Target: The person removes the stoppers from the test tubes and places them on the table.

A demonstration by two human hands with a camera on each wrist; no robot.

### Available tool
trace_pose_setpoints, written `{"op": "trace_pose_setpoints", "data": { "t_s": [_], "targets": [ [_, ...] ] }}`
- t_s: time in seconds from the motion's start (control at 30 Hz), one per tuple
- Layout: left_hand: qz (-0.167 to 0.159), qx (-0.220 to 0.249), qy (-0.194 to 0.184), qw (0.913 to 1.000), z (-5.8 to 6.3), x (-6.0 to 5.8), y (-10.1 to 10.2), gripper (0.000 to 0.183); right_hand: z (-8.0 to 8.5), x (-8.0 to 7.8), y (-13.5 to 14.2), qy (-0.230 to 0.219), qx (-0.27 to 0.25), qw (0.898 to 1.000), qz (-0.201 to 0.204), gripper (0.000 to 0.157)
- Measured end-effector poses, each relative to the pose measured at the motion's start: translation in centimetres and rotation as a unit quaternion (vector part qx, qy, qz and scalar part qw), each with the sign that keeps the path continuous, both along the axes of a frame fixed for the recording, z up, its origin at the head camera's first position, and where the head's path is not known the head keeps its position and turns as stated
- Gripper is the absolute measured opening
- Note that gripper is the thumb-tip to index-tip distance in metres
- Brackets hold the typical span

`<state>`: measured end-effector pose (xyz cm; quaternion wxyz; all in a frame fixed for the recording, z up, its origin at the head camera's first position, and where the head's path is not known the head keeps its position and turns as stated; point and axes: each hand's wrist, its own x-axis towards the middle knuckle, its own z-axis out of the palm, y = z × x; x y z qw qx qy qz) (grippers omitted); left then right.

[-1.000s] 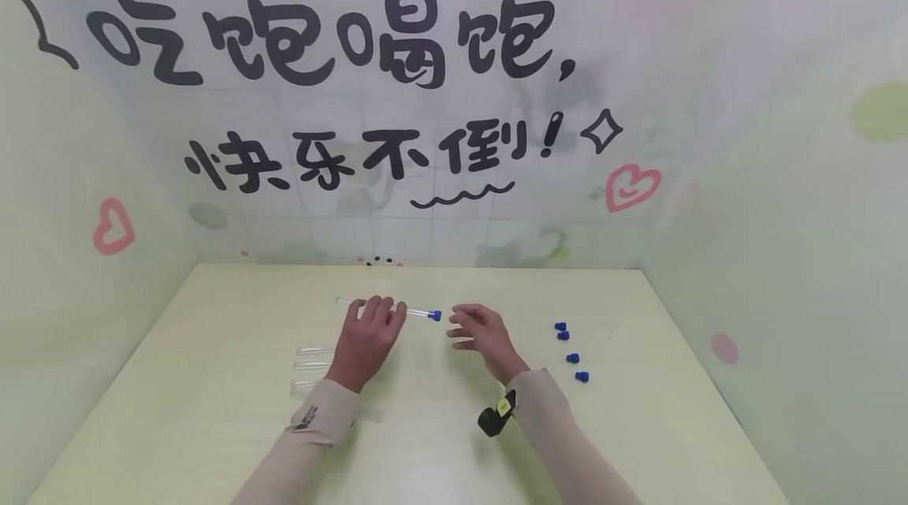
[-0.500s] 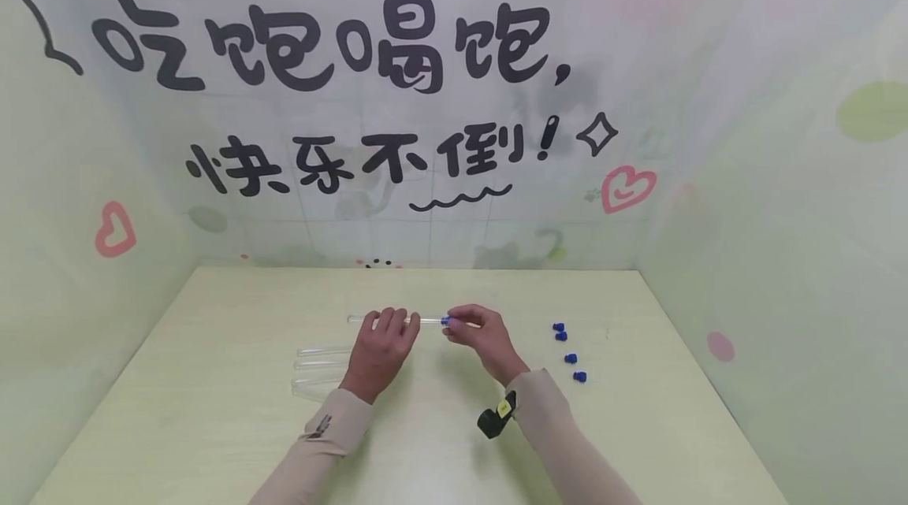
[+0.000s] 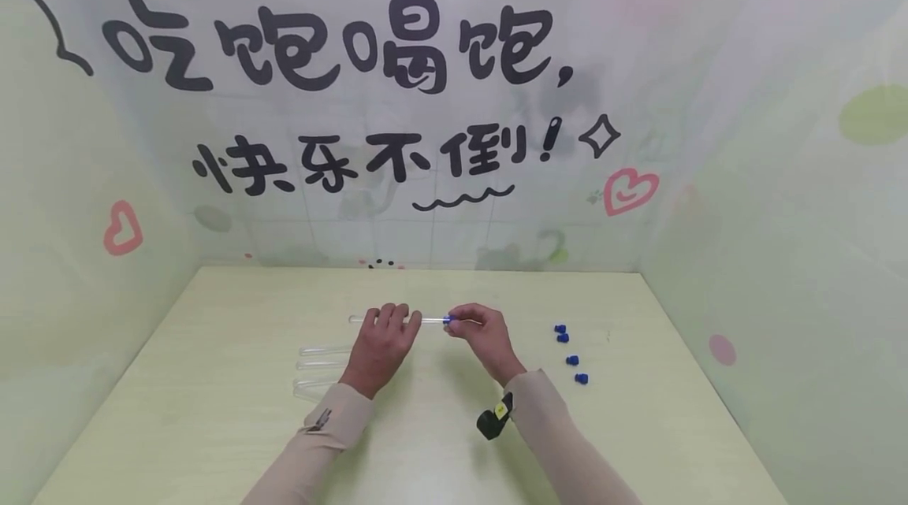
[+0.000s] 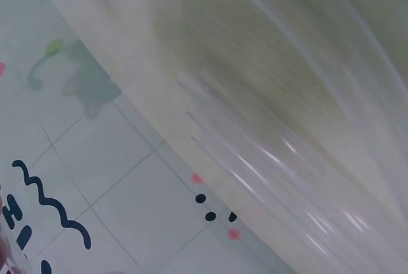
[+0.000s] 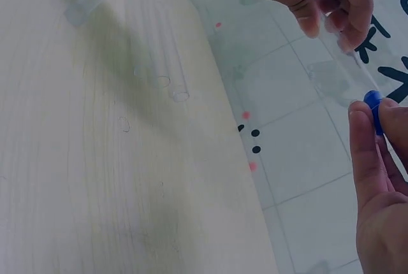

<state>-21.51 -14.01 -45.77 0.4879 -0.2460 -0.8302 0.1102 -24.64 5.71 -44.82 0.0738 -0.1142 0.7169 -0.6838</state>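
My left hand [image 3: 381, 343] grips a clear test tube [image 3: 433, 321], which lies level above the table with its rounded end pointing left. At the tube's right end sits a blue cap [image 5: 374, 112], pinched between the thumb and fingers of my right hand [image 3: 485, 338]. In the right wrist view the cap is on the tube's mouth; how deep it sits I cannot tell. Several more clear test tubes [image 3: 322, 365] lie on the table by my left wrist, partly hidden by it. The left wrist view shows loose tubes [image 4: 255, 165] close up, blurred.
Several loose blue caps [image 3: 572, 361] lie in a rough line on the pale wooden table [image 3: 660, 426], right of my right hand. A printed wall hanging [image 3: 426, 241] stands along the table's back edge. A black wrist camera [image 3: 491, 421] hangs under my right sleeve.
My left hand has brought the capped tube rightward and slightly down, turning it level. The right hand's fingers, apart from the cap a second ago, have closed on it.
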Motion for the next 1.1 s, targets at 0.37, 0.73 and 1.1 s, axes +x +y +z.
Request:
{"op": "trace_pose_setpoints", "data": {
  "t_s": [0.37,0.73,1.1],
  "targets": [
    [-0.015,-0.018,0.005,0.9997,0.4,-0.1,-0.2,0.052,1.0,1.2,0.1,0.006,-0.010,1.000,0.003,0.022],
    [-0.027,-0.012,0.019,0.9994,0.2,-0.2,-0.5,0.046,0.2,0.6,-0.3,-0.011,-0.060,0.998,-0.011,0.024],
    [-0.052,0.007,0.037,0.9980,0.5,-0.6,-0.6,0.045,1.0,0.5,-0.6,-0.049,-0.043,0.998,0.003,0.021]
  ]
}}
